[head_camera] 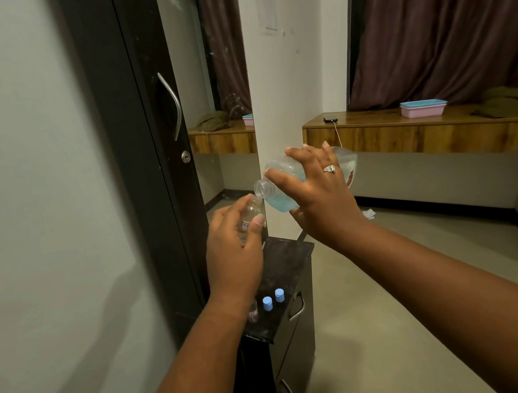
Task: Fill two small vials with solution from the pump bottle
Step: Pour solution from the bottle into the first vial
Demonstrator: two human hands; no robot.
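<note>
My right hand [317, 191] grips a clear bottle [284, 192] with pale blue liquid, its pump off, tipped on its side with the open threaded neck pointing left and down. My left hand [235, 248] holds a small clear vial [252, 213] upright just under that neck; the two mouths nearly touch. On the dark cabinet top [289, 260] below stand two blue caps [267, 303] [279, 294] and a second small vial [253, 312], partly hidden behind my left forearm.
The dark drawer cabinet [292, 345] stands against a tall black wardrobe door [153, 145] with a metal handle. A mirror is behind it. A wooden shelf [411, 129] at the right carries a pink and blue box [422, 107], cloth and a cable. Beige floor lies to the right.
</note>
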